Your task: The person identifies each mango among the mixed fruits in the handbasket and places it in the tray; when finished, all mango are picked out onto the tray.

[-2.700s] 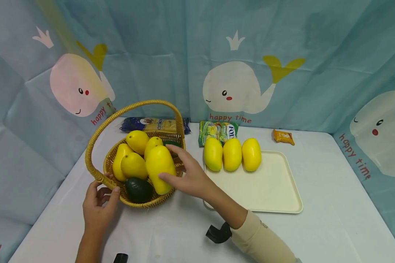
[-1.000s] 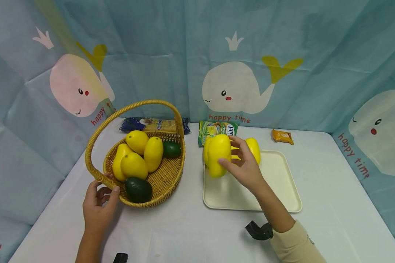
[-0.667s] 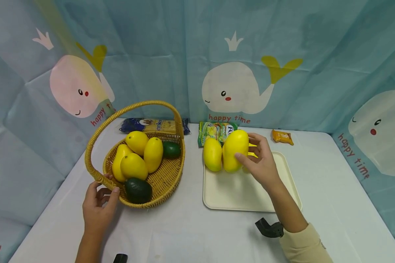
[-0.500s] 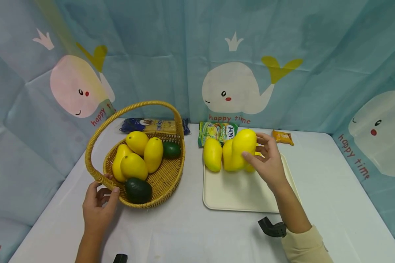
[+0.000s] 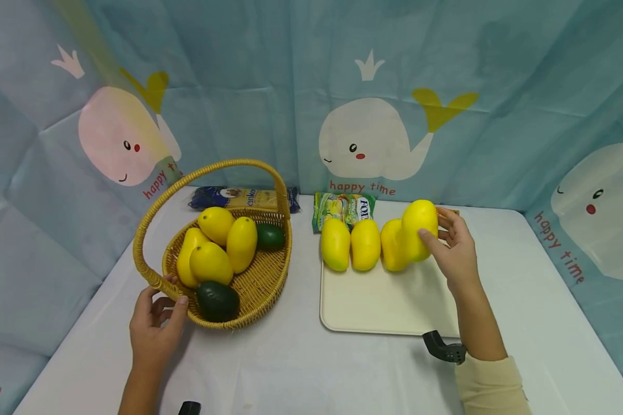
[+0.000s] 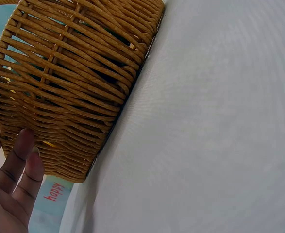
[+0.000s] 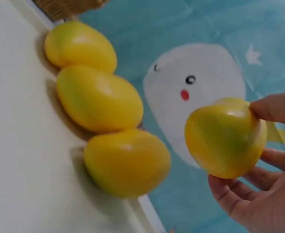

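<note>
eight mangoes (image 5: 366, 244), two avocados (image 5: 217, 300), one basket (image 5: 150, 275)

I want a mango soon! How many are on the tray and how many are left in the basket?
Three mangoes lie in a row on the tray. The right hand holds a fourth mango above it. Four mangoes remain in the basket, which the left hand grips.

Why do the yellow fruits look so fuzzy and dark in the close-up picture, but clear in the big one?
Right wrist view: dim and soft, so the held mango and tray lack sharp edges. Head view: bright and even, the mango crisp. Left wrist view: basket weave sharp, cloth blurry.
</note>
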### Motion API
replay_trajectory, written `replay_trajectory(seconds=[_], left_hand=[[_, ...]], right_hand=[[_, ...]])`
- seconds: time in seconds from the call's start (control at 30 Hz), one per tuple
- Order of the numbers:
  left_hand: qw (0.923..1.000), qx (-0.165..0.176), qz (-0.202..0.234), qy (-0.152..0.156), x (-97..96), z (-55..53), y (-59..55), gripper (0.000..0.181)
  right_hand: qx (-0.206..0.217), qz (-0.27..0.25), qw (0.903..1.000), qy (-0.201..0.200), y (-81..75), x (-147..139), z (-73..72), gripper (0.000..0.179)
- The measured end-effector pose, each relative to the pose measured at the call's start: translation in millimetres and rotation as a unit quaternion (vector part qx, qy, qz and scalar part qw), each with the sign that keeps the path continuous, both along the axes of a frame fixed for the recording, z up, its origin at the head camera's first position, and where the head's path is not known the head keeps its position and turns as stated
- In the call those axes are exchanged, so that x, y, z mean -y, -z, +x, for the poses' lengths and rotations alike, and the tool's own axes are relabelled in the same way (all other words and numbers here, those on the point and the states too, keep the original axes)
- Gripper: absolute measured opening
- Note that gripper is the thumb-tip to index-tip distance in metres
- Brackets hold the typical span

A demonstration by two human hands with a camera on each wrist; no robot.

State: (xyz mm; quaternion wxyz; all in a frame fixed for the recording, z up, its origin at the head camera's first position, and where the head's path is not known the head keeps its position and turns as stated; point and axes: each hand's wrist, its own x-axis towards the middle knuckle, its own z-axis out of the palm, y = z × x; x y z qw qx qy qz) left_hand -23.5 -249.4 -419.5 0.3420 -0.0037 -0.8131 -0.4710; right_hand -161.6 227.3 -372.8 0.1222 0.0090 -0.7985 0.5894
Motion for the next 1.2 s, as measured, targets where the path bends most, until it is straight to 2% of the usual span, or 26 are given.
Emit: replay_trajectory(seconds=[0.3,0.5,0.63,0.93,1.2], left_hand=[[1.0000,0.004,-0.001,-0.002,1.2,-0.5,1.5,0.048],[0.9999,0.012,-0.004,-0.004,-0.1,0.1,0.3,0.046],[0.9998,0.016,-0.004,-0.007,-0.6,0.1,-0.3,0.046],[1.0000,-0.001,0.001,0.004,-1.1,-0.2,-1.8,0.047],[0.9999,0.014,0.000,-0.006,-1.2,0.7,-0.9,0.046]], right_hand=[[0.099,-0.003,0.9928,0.067,24.3,-22,-13.8,0.064],[0.136,0.061,0.9863,0.071,41.7,-33,-19.7,0.065],[0.149,0.086,0.9828,0.066,48.7,-37,-21.6,0.067],[0.178,0.067,0.9766,0.099,53.9,-35,-24.8,0.075],[0.179,0.085,0.9762,0.089,55.4,-31,-25.4,0.074]])
